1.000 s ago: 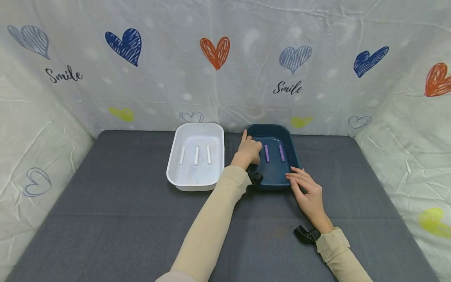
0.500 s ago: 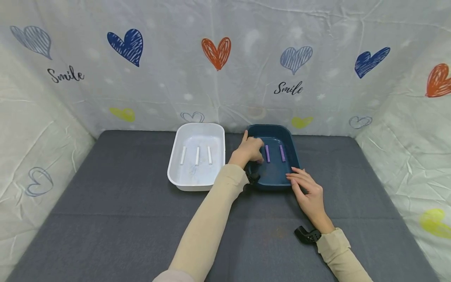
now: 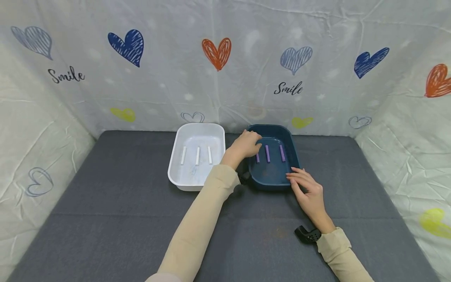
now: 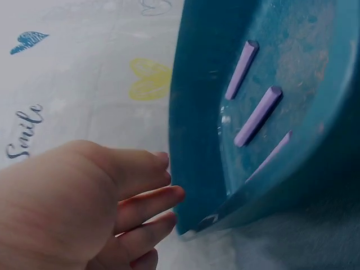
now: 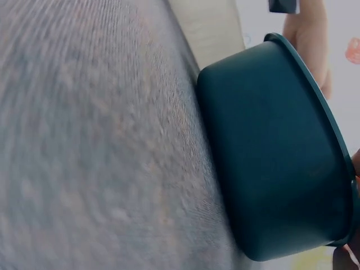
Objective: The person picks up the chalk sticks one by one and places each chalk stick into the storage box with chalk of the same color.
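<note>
A dark teal tray [image 3: 271, 182] holds three purple chalk sticks, standing side by side: the left one [image 3: 257, 158], the middle one [image 3: 267, 154] and the right one [image 3: 282, 153]. My left hand [image 3: 245, 143] hovers at the tray's left rim, overlapping the top of the left stick in the head view. Its fingers are loosely bent beside the tray wall [image 4: 197, 107] in the left wrist view, nothing between them. With fingers extended, my right hand [image 3: 309, 196] touches the tray's near right corner. Only fingertips of it show at the right wrist view's edge.
Left of the teal tray stands a white tray [image 3: 197, 184] with three white chalk sticks [image 3: 197, 156] in it. Both trays sit on a grey cloth-covered table [image 3: 116, 219]. A white printed curtain [image 3: 246, 78] hangs right behind them and along the sides.
My left hand has pulled back up and left out of the teal tray, uncovering the left purple chalk stick. The right hand stays at the tray's corner.
</note>
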Demonstrator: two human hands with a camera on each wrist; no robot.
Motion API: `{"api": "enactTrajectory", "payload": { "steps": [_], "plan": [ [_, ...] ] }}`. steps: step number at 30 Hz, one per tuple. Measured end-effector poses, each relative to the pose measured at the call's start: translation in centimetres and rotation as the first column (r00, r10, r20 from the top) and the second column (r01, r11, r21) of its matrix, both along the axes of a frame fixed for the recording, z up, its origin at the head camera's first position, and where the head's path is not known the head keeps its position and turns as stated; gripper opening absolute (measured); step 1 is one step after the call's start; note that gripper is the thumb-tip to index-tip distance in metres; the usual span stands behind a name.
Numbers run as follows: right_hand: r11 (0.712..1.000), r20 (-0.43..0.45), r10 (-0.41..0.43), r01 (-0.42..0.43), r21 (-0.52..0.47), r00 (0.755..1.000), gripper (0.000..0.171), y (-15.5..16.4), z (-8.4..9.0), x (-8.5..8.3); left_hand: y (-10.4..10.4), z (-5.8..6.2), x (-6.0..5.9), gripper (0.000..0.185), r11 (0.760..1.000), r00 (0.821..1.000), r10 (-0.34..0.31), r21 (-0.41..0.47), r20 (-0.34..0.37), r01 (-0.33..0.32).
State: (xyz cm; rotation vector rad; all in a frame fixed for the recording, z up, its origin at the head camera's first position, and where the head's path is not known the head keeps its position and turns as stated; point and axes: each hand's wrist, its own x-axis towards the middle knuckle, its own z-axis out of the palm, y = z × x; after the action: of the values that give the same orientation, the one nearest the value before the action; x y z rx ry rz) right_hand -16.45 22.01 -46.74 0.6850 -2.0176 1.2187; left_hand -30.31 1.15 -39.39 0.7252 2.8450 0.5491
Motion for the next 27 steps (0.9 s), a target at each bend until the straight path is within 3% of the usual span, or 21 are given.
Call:
{"api": "enactTrajectory", "payload": {
  "steps": [8, 16, 21, 27],
  "plan": [
    [0.998, 0.100, -0.014, 0.007, 0.069, 0.995, 0.017, 1.6, -1.3, -1.5, -1.5, 1.8, 1.2, 0.038, 0.999, 0.994, 0.006, 0.041, -0.106, -0.002],
    [0.982, 0.178, -0.058, 0.024, 0.189, 0.982, 0.017, 2.1, 0.7, -1.1, -3.1, 3.0, 2.8, 0.038, 1.000, 0.967, 0.012, 0.006, -0.256, -0.011],
    [0.981, 0.168, -0.079, 0.047, 0.186, 0.983, 0.023, 2.4, 2.1, -0.6, -4.6, 3.6, 4.2, 0.038, 0.999, 0.949, 0.032, 0.006, -0.314, -0.032],
    [0.983, 0.073, -0.096, 0.083, 0.161, 0.993, 0.033, 2.9, 3.8, -0.1, -7.3, 3.8, 5.8, 0.039, 0.998, 0.933, 0.059, 0.011, -0.356, -0.058]
  ]
}}
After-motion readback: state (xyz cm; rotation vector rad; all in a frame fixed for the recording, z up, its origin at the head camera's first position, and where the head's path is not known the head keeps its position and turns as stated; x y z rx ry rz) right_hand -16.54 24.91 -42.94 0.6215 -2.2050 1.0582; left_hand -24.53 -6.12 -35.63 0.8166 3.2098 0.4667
